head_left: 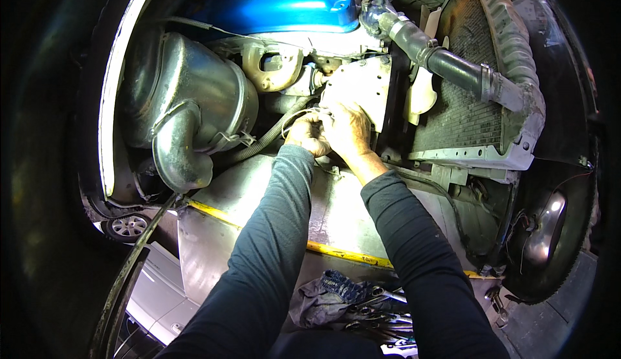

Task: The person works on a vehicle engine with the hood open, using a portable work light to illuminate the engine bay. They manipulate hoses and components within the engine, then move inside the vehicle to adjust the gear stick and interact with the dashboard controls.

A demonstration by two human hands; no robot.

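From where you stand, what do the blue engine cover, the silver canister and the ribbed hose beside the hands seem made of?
Blue engine cover: probably painted metal, with glossy highlights. Silver canister: likely sheet metal, given its greyish sheen and rolled-looking edges. Ribbed hose: dull grey and ridged, perhaps plastic, though metal is possible.

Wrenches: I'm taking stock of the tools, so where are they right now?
In the head view, the wrenches lie near the bottom edge, right of centre, between the grey rag and the person's right sleeve.
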